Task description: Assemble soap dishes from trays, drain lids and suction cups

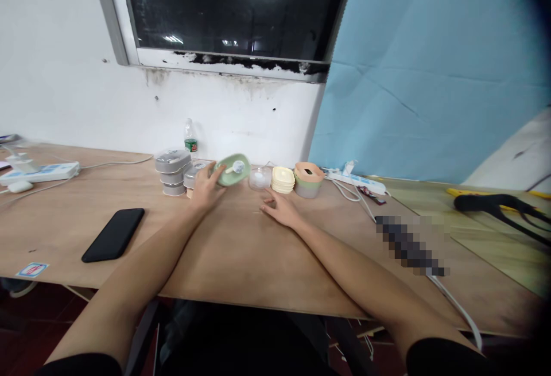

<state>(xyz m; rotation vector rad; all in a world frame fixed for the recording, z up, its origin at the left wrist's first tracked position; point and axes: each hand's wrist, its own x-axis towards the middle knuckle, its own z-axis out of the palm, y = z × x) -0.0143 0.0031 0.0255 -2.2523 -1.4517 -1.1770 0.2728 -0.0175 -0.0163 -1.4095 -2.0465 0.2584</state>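
My left hand (205,188) grips the near edge of a pale green oval lid or shallow dish (238,177), tilted up off the table. A round whitish patch and a pale strip show on its face. Beside that hand stand stacked grey containers (173,162) and a shorter stack with a clear-topped grey container (191,175), partly hidden by my fingers. My right hand (280,208) is low over the table with its fingers apart, holding nothing. Just beyond it are a clear round container (260,178) and a stack of cream-coloured square dishes (283,179).
A container with a peach top and green-grey body (308,180) stands to the right. Behind the grey stack is a plastic bottle (190,136). A black phone (113,235) lies left. Power strips (357,181) and cables are on the table, with a blurred dark object (408,245) right.
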